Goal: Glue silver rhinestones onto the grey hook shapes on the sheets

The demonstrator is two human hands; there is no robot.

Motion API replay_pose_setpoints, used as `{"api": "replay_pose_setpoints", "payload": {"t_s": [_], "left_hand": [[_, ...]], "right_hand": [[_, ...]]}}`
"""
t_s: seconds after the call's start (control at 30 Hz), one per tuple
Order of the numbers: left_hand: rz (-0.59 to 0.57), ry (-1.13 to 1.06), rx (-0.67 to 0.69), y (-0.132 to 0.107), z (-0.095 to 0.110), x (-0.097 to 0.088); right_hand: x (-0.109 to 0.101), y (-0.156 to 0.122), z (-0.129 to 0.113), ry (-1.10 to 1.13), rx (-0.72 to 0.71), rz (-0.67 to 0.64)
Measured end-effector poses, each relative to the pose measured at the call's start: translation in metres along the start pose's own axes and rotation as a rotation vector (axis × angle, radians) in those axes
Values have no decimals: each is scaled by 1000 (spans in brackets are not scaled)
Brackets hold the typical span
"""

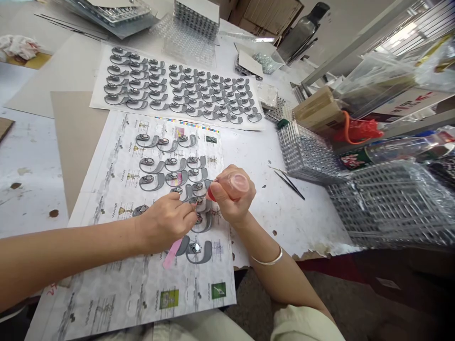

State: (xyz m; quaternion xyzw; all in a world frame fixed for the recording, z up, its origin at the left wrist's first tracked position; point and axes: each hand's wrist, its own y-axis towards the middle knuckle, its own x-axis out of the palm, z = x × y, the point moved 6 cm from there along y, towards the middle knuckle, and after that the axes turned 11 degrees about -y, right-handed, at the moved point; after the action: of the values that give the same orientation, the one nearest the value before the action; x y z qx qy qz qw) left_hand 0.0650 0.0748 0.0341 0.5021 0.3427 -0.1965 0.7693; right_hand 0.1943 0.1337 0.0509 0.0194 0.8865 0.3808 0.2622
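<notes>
My right hand [236, 196] is wrapped round a small translucent pinkish bottle [234, 184]. Its red nozzle end points down and left at the grey pieces. My left hand [168, 220] is closed in a pinch over the printed sheet [131, 265], close to the bottle's tip. From beneath its palm sticks out the flat end of a pink strip-like tool [173, 253]; its other end is hidden by the fingers. Around both hands lie several grey curved pieces with round, shiny jewelled discs, such as a lower piece [204, 255] and an upper piece [152, 164].
Behind lies a white sheet [95, 97] with rows of similar grey pieces. Black tweezers [291, 184] rest to the right. Wrapped stacks of small parts [309, 156] and a plastic-wrapped block [387, 203] line the right side. A dark bottle [302, 31] stands at the back.
</notes>
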Motion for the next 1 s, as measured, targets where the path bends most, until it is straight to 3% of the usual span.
{"api": "replay_pose_setpoints", "payload": {"t_s": [0.23, 0.6, 1.0], "left_hand": [[-18, -36, 1, 0, 0, 1], [-18, -32, 10, 1, -1, -3], [-84, -152, -118, 0, -16, -2]], "right_hand": [[-2, 1, -9, -29, -83, 6], [-1, 0, -13, -19, -102, -24], [-1, -1, -14, -1, -102, -17]]}}
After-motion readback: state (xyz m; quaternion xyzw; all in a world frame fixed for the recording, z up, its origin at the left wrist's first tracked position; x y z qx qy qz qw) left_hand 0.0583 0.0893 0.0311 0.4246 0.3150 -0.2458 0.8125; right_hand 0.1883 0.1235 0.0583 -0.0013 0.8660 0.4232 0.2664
